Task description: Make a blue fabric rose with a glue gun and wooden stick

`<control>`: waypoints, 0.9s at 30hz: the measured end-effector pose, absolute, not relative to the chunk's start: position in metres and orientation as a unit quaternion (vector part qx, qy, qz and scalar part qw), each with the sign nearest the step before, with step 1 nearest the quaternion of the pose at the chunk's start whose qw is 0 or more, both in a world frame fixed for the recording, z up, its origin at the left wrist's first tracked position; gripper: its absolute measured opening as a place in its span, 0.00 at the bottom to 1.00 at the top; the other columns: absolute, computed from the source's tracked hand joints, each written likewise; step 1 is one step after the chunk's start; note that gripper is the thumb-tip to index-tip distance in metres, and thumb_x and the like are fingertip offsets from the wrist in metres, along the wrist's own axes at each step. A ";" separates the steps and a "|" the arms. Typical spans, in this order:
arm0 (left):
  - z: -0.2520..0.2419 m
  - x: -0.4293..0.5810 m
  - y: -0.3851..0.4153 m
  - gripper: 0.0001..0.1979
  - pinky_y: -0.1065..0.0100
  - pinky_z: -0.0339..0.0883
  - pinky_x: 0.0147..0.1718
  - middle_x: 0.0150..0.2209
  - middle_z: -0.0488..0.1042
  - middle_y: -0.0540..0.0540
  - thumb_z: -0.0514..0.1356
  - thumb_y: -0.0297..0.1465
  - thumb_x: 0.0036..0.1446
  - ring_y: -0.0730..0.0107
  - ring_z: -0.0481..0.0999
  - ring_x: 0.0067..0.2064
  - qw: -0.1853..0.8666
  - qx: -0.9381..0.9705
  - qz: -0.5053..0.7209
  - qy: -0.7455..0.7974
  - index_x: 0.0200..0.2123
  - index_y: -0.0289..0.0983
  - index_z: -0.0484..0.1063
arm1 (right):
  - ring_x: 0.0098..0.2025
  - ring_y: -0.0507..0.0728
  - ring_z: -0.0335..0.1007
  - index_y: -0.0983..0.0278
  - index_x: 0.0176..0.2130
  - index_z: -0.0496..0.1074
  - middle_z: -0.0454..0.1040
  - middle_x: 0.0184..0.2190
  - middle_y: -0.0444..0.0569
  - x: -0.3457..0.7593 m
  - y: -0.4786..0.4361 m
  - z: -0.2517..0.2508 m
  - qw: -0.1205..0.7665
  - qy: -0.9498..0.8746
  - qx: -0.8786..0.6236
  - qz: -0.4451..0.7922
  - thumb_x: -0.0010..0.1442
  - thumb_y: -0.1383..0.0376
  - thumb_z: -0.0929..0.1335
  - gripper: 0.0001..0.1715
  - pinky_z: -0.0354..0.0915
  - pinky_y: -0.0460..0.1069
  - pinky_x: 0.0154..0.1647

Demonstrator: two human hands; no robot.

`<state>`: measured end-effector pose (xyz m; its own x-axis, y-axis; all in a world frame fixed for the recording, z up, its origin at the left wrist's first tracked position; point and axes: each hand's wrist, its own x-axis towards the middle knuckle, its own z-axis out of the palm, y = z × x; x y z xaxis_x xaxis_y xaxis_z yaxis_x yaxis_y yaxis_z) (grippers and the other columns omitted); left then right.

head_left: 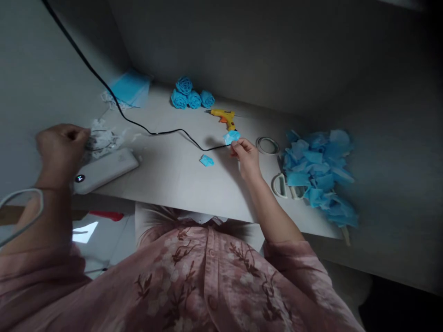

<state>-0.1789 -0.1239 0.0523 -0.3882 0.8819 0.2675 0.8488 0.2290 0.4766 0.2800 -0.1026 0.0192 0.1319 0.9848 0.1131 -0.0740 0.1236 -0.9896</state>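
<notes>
My right hand [246, 157] pinches a small light-blue fabric piece [231, 136] between thumb and fingertips, just above the table. Left of it, a second small blue piece [206, 160] lies flat on the tabletop. My left hand [62, 144] is raised at the left with its fingers closed, near a heap of white scraps [104, 137]; whether anything is in it does not show. Behind my right hand, a yellow glue gun [223, 116] lies on its side. A black cord [159, 133] runs from the upper left to beside my right fingertips.
Several blue fabric roses [187, 97] sit at the back. A blue stack of sheets [130, 88] stands back left, and a white power bank [107, 171] front left. To the right are a pale ring-shaped roll [267, 145], scissors handles [279, 185] and a blue fabric pile [318, 166].
</notes>
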 end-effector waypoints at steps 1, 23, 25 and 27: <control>0.050 -0.184 -0.121 0.13 0.65 0.68 0.43 0.33 0.78 0.52 0.57 0.41 0.57 0.68 0.69 0.35 0.017 0.548 0.264 0.794 0.37 0.40 0.76 | 0.27 0.49 0.61 0.60 0.24 0.68 0.67 0.23 0.40 0.280 -0.102 0.019 0.579 -0.477 -0.481 0.454 0.50 0.48 0.78 0.23 0.66 0.46 0.31; 0.085 0.015 -0.122 0.14 0.68 0.69 0.37 0.34 0.80 0.46 0.65 0.38 0.54 0.70 0.74 0.33 0.221 0.658 0.496 0.521 0.40 0.36 0.82 | 0.27 0.50 0.65 0.60 0.28 0.77 0.72 0.24 0.40 0.279 -0.106 0.020 0.563 -0.505 -0.416 0.506 0.44 0.43 0.81 0.26 0.68 0.48 0.32; 0.075 0.044 -0.121 0.18 0.67 0.70 0.36 0.35 0.80 0.46 0.68 0.41 0.52 0.69 0.75 0.34 0.337 0.655 0.456 0.500 0.42 0.36 0.83 | 0.27 0.50 0.65 0.60 0.29 0.77 0.72 0.24 0.40 0.279 -0.107 0.021 0.562 -0.506 -0.417 0.504 0.43 0.42 0.81 0.27 0.69 0.48 0.32; 0.063 0.064 -0.115 0.24 0.67 0.69 0.32 0.37 0.80 0.44 0.70 0.44 0.49 0.69 0.74 0.33 0.450 0.636 0.412 0.472 0.46 0.36 0.82 | 0.27 0.50 0.65 0.60 0.29 0.77 0.73 0.24 0.40 0.279 -0.108 0.022 0.559 -0.505 -0.425 0.501 0.42 0.42 0.81 0.28 0.69 0.48 0.32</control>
